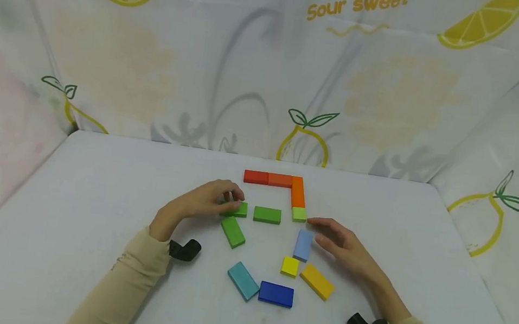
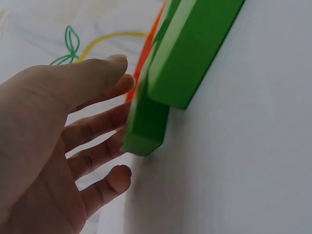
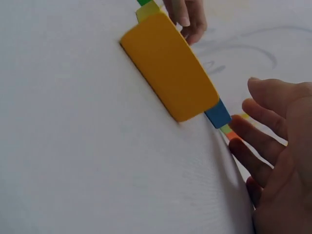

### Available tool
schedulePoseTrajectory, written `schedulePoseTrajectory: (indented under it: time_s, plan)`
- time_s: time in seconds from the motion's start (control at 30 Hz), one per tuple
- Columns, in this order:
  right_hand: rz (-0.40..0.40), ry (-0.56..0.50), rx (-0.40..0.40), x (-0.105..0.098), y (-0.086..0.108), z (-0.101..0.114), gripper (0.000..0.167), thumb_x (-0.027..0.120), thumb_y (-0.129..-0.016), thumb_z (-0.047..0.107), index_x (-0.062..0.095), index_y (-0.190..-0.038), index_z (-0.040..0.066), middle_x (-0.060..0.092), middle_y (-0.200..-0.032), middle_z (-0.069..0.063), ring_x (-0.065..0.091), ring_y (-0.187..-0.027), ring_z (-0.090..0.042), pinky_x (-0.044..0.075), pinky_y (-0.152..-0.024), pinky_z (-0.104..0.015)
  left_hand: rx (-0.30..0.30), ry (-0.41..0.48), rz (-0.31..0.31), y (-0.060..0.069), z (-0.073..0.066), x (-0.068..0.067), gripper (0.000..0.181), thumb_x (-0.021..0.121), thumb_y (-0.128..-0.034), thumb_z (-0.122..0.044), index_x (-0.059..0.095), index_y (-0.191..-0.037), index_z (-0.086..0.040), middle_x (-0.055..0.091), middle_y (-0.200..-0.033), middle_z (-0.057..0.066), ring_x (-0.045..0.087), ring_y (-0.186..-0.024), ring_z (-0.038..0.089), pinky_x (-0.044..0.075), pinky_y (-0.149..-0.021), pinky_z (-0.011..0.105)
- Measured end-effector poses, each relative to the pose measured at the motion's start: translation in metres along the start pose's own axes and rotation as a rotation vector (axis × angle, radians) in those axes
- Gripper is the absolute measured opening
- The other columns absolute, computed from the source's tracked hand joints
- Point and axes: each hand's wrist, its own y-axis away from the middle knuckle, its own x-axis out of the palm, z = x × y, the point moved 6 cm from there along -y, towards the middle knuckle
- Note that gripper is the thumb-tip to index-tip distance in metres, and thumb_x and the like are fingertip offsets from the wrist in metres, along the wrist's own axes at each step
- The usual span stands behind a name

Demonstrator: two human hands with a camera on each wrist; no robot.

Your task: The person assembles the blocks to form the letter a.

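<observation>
My left hand (image 1: 207, 199) hovers over a green block (image 1: 239, 211) and partly hides it in the head view. In the left wrist view its loose fingers (image 2: 100, 127) reach the end of a green block (image 2: 146, 126), with no pinch visible; whether they touch it I cannot tell. A second green block (image 1: 267, 215) lies to the right, and a slanted one (image 1: 233, 232) just below. My right hand (image 1: 348, 249), fingers loosely spread, is beside a light green square block (image 1: 299, 214) and a light blue block (image 1: 303, 245), holding nothing.
A red block (image 1: 256, 177), an orange-red one (image 1: 279, 180) and an orange one (image 1: 298, 192) form a corner at the back. Nearer lie a yellow square (image 1: 290, 267), an amber block (image 1: 317, 282), a teal block (image 1: 243, 281) and a dark blue block (image 1: 276, 294) on the white table (image 1: 83, 226).
</observation>
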Motion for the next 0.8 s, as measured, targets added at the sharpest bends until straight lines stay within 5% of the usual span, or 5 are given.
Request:
schedulePoseTrajectory:
  time_s: [0.33,0.67,0.8]
  plan:
    - [0.017,0.062,-0.149,0.007,0.006,0.01,0.036,0.057,-0.094,0.016,0.053,-0.13,0.017,0.054,-0.133,0.001,0.044,-0.126,-0.015,0.029,-0.107,-0.018,-0.009,-0.128,-0.009,-0.008,-0.005,0.011,0.039,0.065,-0.0889,-0.03,0.06,-0.123,-0.012,0.056,-0.115,0.007,0.052,-0.105,0.021,0.045,-0.091,0.039]
    - [0.035,0.17,-0.173,0.009,0.005,0.007,0.035,0.058,-0.093,0.02,0.057,-0.128,0.025,0.052,-0.135,0.007,0.036,-0.132,-0.018,0.026,-0.108,-0.053,-0.054,-0.198,0.001,-0.01,-0.007,0.014,0.037,0.069,-0.0848,-0.033,0.065,-0.116,-0.014,0.057,-0.109,0.005,0.05,-0.098,0.018,0.045,-0.083,0.033]
    - [0.032,0.185,-0.165,0.009,0.006,0.005,0.037,0.059,-0.093,0.023,0.056,-0.13,0.027,0.051,-0.136,0.008,0.036,-0.133,-0.02,0.025,-0.106,-0.057,-0.076,-0.211,0.005,-0.013,-0.008,0.016,0.037,0.071,-0.0831,-0.034,0.065,-0.115,-0.015,0.057,-0.106,0.004,0.05,-0.095,0.017,0.045,-0.079,0.032]
